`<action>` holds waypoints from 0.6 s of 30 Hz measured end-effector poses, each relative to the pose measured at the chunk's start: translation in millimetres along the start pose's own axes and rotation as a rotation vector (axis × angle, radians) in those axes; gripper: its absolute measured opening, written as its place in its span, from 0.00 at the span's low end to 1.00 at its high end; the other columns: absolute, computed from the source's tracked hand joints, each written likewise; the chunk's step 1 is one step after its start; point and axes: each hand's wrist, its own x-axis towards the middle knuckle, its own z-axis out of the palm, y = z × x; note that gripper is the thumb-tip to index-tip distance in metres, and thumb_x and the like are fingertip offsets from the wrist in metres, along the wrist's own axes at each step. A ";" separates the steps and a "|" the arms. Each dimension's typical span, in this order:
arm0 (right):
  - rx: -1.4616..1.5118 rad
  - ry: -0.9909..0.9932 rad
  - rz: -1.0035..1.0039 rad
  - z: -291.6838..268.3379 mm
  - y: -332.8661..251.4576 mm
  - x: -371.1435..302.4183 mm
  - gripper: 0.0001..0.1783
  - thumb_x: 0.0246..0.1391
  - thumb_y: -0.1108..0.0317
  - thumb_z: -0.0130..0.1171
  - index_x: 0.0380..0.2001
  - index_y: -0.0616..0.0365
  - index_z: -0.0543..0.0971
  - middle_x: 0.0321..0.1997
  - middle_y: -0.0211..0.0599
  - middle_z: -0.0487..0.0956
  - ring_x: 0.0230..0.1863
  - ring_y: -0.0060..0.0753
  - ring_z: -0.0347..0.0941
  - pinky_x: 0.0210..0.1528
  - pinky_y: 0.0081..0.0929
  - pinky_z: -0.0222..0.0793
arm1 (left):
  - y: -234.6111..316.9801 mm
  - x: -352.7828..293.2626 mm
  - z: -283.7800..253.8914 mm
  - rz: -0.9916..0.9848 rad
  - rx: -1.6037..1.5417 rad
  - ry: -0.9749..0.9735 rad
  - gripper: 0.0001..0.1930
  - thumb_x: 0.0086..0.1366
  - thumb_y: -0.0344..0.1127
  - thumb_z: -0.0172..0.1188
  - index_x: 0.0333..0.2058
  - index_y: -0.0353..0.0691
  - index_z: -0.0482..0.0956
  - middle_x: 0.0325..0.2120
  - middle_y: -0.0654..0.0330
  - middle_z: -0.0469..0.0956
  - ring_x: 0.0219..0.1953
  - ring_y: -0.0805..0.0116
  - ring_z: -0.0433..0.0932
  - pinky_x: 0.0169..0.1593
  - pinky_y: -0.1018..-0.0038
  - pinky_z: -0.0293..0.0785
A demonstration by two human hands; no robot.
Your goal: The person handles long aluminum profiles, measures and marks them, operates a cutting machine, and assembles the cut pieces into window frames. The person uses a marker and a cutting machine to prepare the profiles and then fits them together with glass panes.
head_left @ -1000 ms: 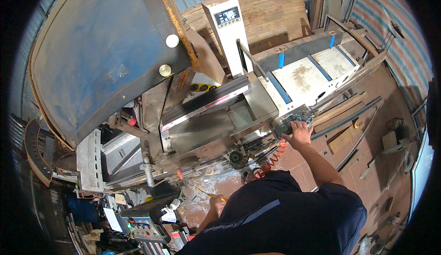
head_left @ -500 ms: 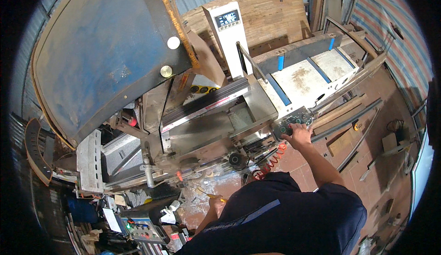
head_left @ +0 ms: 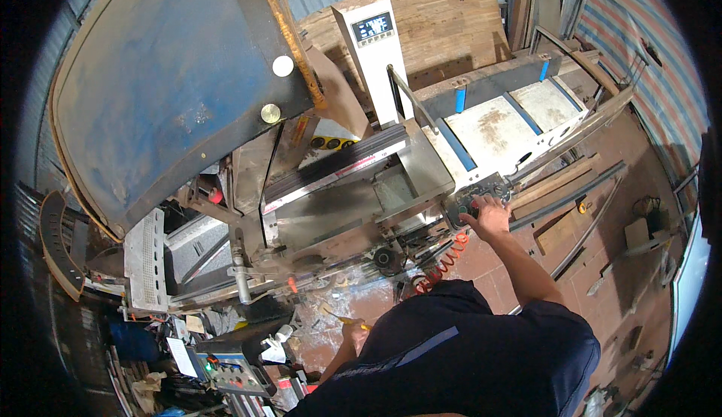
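Observation:
My right hand (head_left: 491, 218) rests on a dark control box (head_left: 470, 199) with round buttons, fixed at the front of a large metal-cutting band saw. Its fingers are spread over the buttons. Low and close to my body, my left hand (head_left: 354, 332) is closed around a thin yellow pencil-like tool (head_left: 345, 319), partly hidden by the fingers and my dark shirt. In front lies the saw's metal bed (head_left: 323, 218), beneath a dark ribbed beam (head_left: 338, 169). A white post (head_left: 376, 63) with a lit display rises behind it.
The saw's big blue cover (head_left: 173, 71) fills the upper left. A white roller table (head_left: 489, 131) extends right. A coiled red hose (head_left: 444, 263) hangs near my body. Long bars (head_left: 571, 184) lie beyond my right arm. A second control panel (head_left: 233, 376) stands at lower left.
The fingers of my right hand have shifted slightly over the control box. My left hand stays in place with the yellow tool.

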 end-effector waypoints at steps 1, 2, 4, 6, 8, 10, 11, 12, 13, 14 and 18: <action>0.004 -0.012 0.007 -0.3 -0.4 -0.6 0.42 0.55 0.29 0.65 0.63 0.46 0.80 0.65 0.37 0.77 0.70 0.45 0.69 0.72 0.68 0.56 | -0.7 0.5 3.0 -0.306 -0.129 0.113 0.06 0.67 0.39 0.59 0.33 0.45 0.78 0.24 0.63 0.73 0.22 0.64 0.75 0.26 0.68 0.74; -0.002 -0.028 0.009 0.0 -0.6 -1.8 0.43 0.55 0.28 0.65 0.63 0.46 0.79 0.65 0.38 0.77 0.70 0.45 0.69 0.72 0.68 0.55 | -0.6 0.4 5.6 -0.267 -0.151 0.136 0.06 0.67 0.38 0.60 0.32 0.45 0.79 0.24 0.64 0.74 0.21 0.64 0.75 0.25 0.69 0.74; -0.019 -0.048 0.017 1.8 -0.1 -4.7 0.44 0.55 0.28 0.64 0.65 0.46 0.78 0.65 0.39 0.77 0.70 0.45 0.69 0.73 0.69 0.54 | 2.2 -0.3 10.2 -0.420 -0.176 0.249 0.05 0.67 0.36 0.62 0.30 0.46 0.81 0.23 0.64 0.75 0.19 0.65 0.75 0.24 0.70 0.73; -0.034 -0.034 0.014 4.9 0.4 -7.3 0.44 0.56 0.28 0.64 0.66 0.46 0.77 0.65 0.39 0.77 0.70 0.45 0.69 0.74 0.69 0.52 | 7.2 -1.8 11.4 -0.249 -0.263 0.177 0.03 0.65 0.35 0.66 0.32 0.45 0.81 0.25 0.64 0.76 0.21 0.64 0.77 0.25 0.69 0.75; -0.042 -0.027 0.011 7.8 1.2 -9.3 0.45 0.56 0.28 0.64 0.67 0.45 0.76 0.65 0.38 0.77 0.70 0.45 0.69 0.75 0.70 0.51 | 11.3 -5.5 11.7 -0.236 -0.245 0.170 0.04 0.64 0.35 0.67 0.33 0.45 0.82 0.25 0.64 0.77 0.22 0.64 0.79 0.26 0.69 0.76; -0.056 -0.016 0.006 9.1 1.9 -9.5 0.45 0.56 0.27 0.64 0.67 0.45 0.75 0.65 0.38 0.76 0.71 0.45 0.68 0.75 0.70 0.51 | 13.3 -9.8 11.7 -0.297 -0.129 0.233 0.05 0.65 0.36 0.67 0.33 0.44 0.82 0.25 0.63 0.77 0.23 0.64 0.80 0.27 0.69 0.77; -0.055 -0.021 -0.007 8.9 2.2 -9.3 0.45 0.56 0.28 0.64 0.67 0.45 0.75 0.65 0.37 0.76 0.71 0.45 0.68 0.75 0.70 0.51 | 13.3 -12.0 10.7 -0.233 -0.105 0.187 0.04 0.65 0.35 0.67 0.33 0.44 0.82 0.26 0.63 0.77 0.24 0.63 0.80 0.27 0.69 0.77; -0.075 -0.013 -0.016 8.3 2.0 -8.6 0.45 0.55 0.28 0.64 0.67 0.45 0.75 0.65 0.37 0.76 0.71 0.45 0.68 0.75 0.70 0.51 | 13.1 -13.3 8.9 -0.168 -0.083 0.141 0.04 0.65 0.35 0.67 0.33 0.44 0.82 0.26 0.63 0.77 0.25 0.63 0.81 0.27 0.69 0.78; -0.118 -0.028 -0.012 7.7 1.3 -8.1 0.45 0.55 0.28 0.65 0.67 0.45 0.75 0.65 0.37 0.76 0.70 0.45 0.68 0.75 0.69 0.52 | 12.1 -13.1 8.1 -0.114 -0.063 0.131 0.04 0.65 0.35 0.67 0.33 0.44 0.82 0.26 0.63 0.77 0.26 0.63 0.81 0.28 0.68 0.78; -0.073 -0.007 -0.020 5.9 1.3 -7.3 0.45 0.55 0.29 0.66 0.67 0.45 0.75 0.64 0.37 0.76 0.70 0.45 0.69 0.75 0.69 0.52 | 11.1 -12.0 6.1 -0.060 -0.044 0.121 0.04 0.65 0.34 0.67 0.33 0.44 0.82 0.26 0.63 0.77 0.26 0.62 0.82 0.28 0.68 0.78; 0.031 0.067 -0.008 0.1 -2.1 -6.2 0.43 0.54 0.31 0.68 0.65 0.46 0.76 0.62 0.37 0.77 0.68 0.46 0.70 0.74 0.69 0.52 | 5.2 -0.8 1.5 0.170 0.485 0.111 0.05 0.62 0.35 0.70 0.32 0.45 0.82 0.25 0.62 0.77 0.24 0.61 0.81 0.26 0.68 0.77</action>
